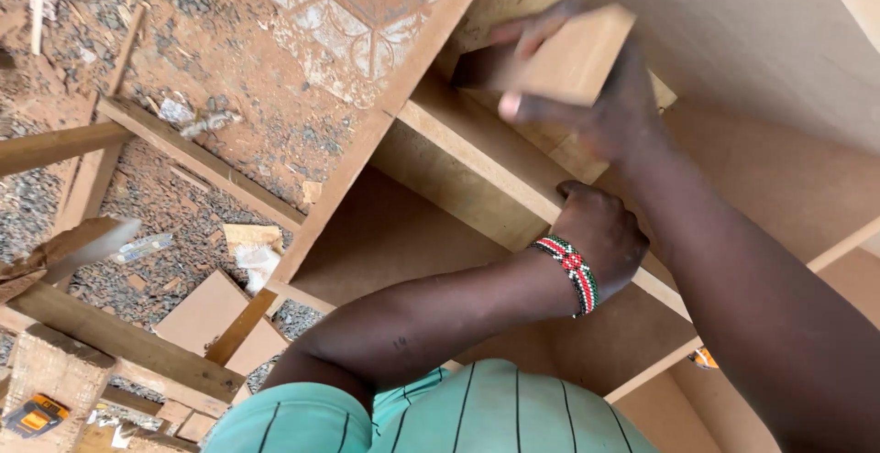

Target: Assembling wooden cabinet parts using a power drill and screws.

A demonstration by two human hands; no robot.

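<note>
Offcuts [213, 311] and gravel [174, 201] surround the cabinet [477, 155].

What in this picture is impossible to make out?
All in the head view:
- What the block presses on: hidden by the right hand and the block itself.
- Left hand fingers: curled over the shelf edge, out of sight.
- Cabinet: cut off by the top and right edges.
- Orange tool: too small to identify.
- Pale object at far left: blurred.
</note>
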